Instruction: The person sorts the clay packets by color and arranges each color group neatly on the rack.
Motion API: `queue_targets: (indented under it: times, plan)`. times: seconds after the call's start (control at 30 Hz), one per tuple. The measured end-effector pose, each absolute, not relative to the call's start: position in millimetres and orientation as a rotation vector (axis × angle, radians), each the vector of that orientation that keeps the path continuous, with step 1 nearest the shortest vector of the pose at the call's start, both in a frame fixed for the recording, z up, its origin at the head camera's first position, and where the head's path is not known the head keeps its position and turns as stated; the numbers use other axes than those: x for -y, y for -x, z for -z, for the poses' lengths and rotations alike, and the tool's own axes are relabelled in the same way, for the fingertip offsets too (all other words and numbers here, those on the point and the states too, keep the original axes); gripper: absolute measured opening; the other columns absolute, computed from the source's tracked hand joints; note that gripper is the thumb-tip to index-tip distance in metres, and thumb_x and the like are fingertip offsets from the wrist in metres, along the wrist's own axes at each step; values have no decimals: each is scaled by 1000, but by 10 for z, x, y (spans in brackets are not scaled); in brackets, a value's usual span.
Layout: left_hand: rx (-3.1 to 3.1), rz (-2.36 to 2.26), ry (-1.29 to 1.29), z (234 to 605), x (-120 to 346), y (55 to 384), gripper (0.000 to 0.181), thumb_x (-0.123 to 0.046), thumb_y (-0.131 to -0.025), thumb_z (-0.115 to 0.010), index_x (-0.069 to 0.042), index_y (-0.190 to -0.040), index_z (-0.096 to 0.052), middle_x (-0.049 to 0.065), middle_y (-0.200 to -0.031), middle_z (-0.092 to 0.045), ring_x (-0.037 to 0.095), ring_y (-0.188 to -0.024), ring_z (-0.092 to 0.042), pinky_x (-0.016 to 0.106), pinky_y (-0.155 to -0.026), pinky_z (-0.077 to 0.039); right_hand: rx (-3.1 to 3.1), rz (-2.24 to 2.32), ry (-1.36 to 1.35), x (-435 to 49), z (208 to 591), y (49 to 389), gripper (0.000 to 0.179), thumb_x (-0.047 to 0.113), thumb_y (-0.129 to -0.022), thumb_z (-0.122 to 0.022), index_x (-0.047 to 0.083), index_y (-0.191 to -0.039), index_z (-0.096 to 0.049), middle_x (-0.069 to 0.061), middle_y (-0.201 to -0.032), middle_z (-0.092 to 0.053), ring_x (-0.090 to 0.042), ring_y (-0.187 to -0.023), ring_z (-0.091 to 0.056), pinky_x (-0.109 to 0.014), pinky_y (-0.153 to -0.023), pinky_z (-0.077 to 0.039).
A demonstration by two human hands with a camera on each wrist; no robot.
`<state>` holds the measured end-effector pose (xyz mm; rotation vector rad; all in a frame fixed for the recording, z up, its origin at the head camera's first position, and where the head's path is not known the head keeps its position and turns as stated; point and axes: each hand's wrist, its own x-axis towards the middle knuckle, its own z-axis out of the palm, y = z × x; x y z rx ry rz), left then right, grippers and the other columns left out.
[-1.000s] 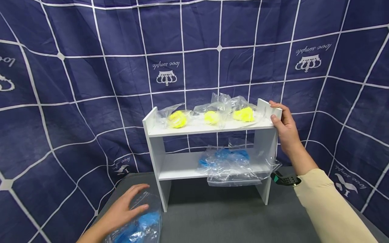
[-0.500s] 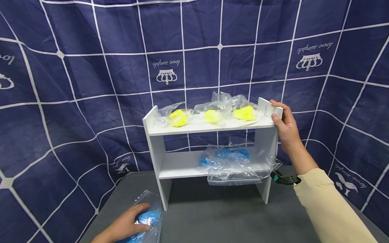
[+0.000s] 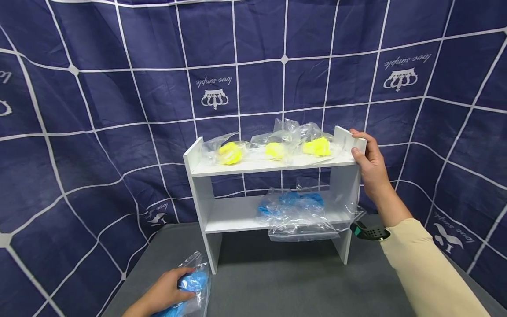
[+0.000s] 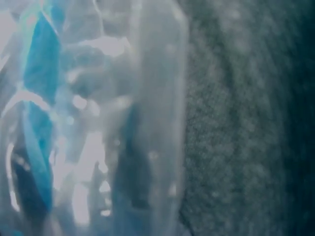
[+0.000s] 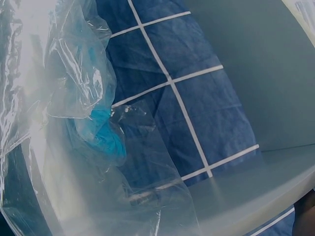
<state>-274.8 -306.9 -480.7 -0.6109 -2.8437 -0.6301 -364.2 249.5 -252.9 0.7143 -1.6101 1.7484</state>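
At the lower left of the head view my left hand (image 3: 168,288) grips a clear zip bag (image 3: 203,288) with a bright blue bundle (image 3: 194,281) inside, thumb on one side and fingers on the other. The left wrist view shows this bag (image 4: 157,93) blurred and close up. My right hand (image 3: 373,169) holds the top of the right side panel of a small white shelf unit (image 3: 253,170), its thumb on the near side. Clear bags with blue contents (image 3: 301,200) lie on the middle shelf, their ends hanging over its front edge.
On the top board lie clear bags with yellow contents, one left (image 3: 229,154), one mid (image 3: 274,151) and one right (image 3: 318,146). The unit stands on a dark grey surface (image 3: 277,286). A dark blue checked curtain (image 3: 261,88) hangs behind and at both sides.
My left hand has come down onto the zip bag and its fingers have closed round the blue bundle. The right hand stays on the side panel.
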Motion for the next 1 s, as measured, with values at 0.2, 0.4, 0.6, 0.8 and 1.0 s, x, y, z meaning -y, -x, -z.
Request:
queue_targets:
  times: [0.2,0.4,0.6,0.8,1.0]
  plan:
    - [2784,671,611,4779,3094,2735,54,-31,-69,-89,-11,-114,-69,1,-107,-73,3,-89,-61,25,-74,-51,1643,-1728,-699,-2484,2529,3630,33,4,-103,-45,17,-132,-55,6,-153,-45,-11,-141,-34,-16,-103,-31]
    - [2713,674,485,4662,3136,2672,53,-31,-67,-91,-16,-113,-70,0,-109,-72,6,-94,-62,26,-77,-51,1651,-1717,-695,-2484,2522,3620,32,5,-103,-44,16,-132,-54,5,-154,-43,-11,-141,-34,-16,-103,-31]
    - [2601,689,500,4547,3169,2588,52,-29,-66,-92,-18,-112,-71,-3,-108,-73,1,-95,-61,25,-77,-51,1653,-1716,-692,-2482,2518,3609,32,5,-104,-44,17,-132,-54,6,-154,-43,-10,-141,-34,-15,-103,-31]
    - [2581,662,618,4419,3161,2503,51,-28,-70,-90,-19,-115,-69,-4,-108,-72,-5,-92,-58,22,-72,-49,1631,-1723,-691,-2484,2526,3613,32,3,-103,-44,15,-131,-54,7,-151,-46,-9,-139,-36,-15,-103,-32]
    - [2452,644,675,4244,3024,2419,55,-20,-64,-93,-22,-113,-69,-11,-105,-71,-4,-93,-60,16,-75,-48,1640,-1709,-683,-2486,2540,3621,31,3,-103,-44,14,-131,-54,4,-153,-45,-9,-140,-35,-14,-104,-31]
